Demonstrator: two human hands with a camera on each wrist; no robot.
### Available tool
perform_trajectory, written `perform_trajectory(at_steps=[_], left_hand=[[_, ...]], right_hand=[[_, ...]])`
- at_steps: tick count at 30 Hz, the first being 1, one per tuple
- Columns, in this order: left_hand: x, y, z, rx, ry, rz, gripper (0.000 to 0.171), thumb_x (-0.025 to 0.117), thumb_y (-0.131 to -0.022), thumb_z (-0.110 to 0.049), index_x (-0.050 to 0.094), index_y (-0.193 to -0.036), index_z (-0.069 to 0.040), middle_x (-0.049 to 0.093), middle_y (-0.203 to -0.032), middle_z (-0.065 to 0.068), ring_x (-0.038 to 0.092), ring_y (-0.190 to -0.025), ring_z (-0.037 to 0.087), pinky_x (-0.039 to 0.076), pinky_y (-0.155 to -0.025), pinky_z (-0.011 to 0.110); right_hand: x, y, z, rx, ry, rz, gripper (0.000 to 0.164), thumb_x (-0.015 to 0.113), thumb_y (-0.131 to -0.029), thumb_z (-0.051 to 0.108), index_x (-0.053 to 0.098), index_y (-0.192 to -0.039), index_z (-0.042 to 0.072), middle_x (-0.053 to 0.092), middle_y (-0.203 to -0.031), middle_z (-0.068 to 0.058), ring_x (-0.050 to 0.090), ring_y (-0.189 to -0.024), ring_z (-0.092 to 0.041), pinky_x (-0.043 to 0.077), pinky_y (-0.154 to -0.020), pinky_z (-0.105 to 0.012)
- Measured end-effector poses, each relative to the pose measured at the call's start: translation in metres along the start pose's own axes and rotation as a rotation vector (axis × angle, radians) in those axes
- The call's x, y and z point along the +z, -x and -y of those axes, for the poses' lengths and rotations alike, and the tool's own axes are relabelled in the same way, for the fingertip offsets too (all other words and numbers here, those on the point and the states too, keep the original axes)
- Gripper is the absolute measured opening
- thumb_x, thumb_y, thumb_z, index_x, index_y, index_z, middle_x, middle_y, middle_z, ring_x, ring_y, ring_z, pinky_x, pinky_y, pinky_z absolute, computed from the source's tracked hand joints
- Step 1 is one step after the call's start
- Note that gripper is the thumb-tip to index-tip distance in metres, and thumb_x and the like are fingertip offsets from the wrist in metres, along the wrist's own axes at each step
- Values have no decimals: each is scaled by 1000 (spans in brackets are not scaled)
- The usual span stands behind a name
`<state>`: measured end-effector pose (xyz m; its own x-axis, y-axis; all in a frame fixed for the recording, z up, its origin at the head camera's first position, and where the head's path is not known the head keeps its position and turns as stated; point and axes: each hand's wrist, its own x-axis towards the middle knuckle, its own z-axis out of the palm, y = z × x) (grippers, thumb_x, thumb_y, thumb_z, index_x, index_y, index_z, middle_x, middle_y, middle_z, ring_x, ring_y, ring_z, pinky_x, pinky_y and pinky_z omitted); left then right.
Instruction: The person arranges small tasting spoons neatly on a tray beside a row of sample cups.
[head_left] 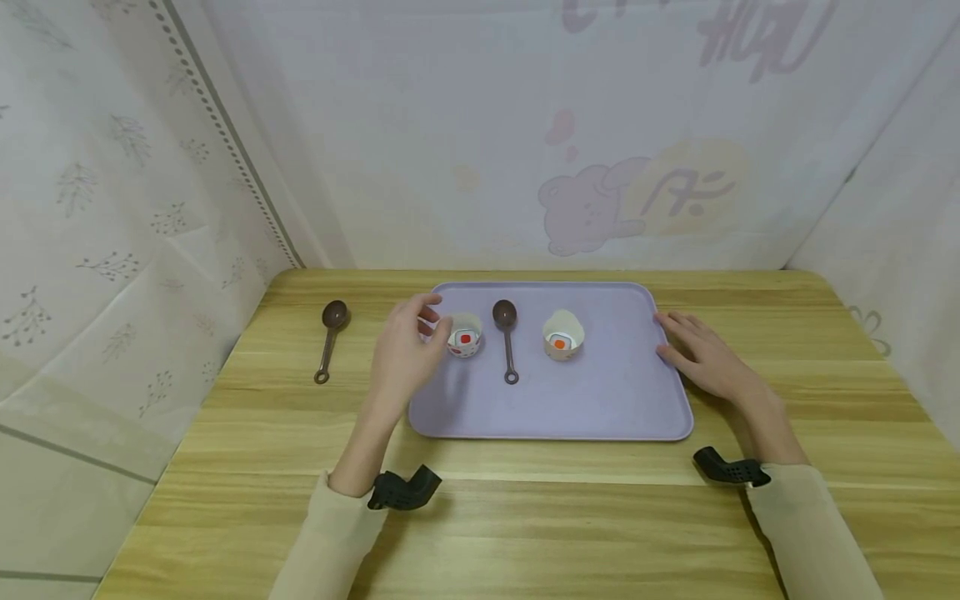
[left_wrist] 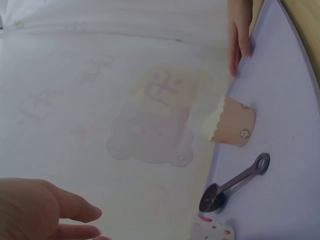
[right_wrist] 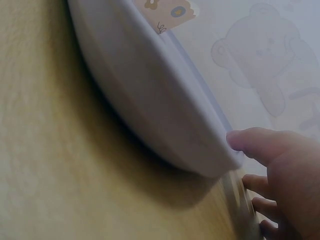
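Observation:
My left hand (head_left: 408, 346) hovers over the left edge of a lilac tray (head_left: 600, 408), fingers loosely bent with nothing between them. Beside its thumb stands a paper baking cup (head_left: 467, 348) with a red mark inside; the thumb overlaps its rim in the head view. A brown measuring spoon (head_left: 507, 337) lies in the middle of the tray, bowl away from me. To its right is a second paper cup (head_left: 562, 350) with an orange mark inside. My right hand (head_left: 708, 358) rests at the tray's right edge, its thumb (right_wrist: 245, 140) at the rim.
Left of the tray, another brown measuring spoon (head_left: 327, 342) lies on the wooden table (head_left: 525, 517). Pale printed cloth (head_left: 420, 150) hangs behind the table and along both sides. Each wrist wears a black camera mount (head_left: 405, 489).

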<state>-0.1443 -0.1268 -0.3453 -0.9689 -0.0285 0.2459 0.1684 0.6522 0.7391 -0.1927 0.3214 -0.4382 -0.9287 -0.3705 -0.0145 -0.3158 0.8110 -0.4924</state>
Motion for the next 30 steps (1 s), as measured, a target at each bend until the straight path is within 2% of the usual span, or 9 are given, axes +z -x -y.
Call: perform_trajectory(at_steps=[15, 23, 30], left_hand=[[-13, -6, 10, 26, 13, -40, 35, 68, -95, -13, 64, -127, 0, 62, -103, 19, 64, -92, 34, 53, -76, 44], [-18, -5, 16, 23, 37, -47, 33, 67, -95, -11, 64, -127, 0, 62, -104, 19, 64, -91, 34, 53, -76, 44], [-24, -6, 22, 20, 45, -80, 34, 67, -95, -11, 64, -126, 2, 62, -105, 21, 64, -91, 34, 53, -76, 43]], right_hand=[[1, 0, 1, 9, -10, 6, 67, 49, -106, 39, 24, -161, 10, 17, -162, -30, 9, -148, -51, 11, -112, -71], [0, 0, 2, 8, -15, 8, 67, 49, -106, 39, 24, -161, 9, 17, -162, -30, 9, -148, -51, 11, -112, -71], [-1, 0, 2, 18, -16, 11, 67, 48, -106, 39, 23, -161, 11, 16, -162, -29, 8, -148, -51, 11, -111, -72]])
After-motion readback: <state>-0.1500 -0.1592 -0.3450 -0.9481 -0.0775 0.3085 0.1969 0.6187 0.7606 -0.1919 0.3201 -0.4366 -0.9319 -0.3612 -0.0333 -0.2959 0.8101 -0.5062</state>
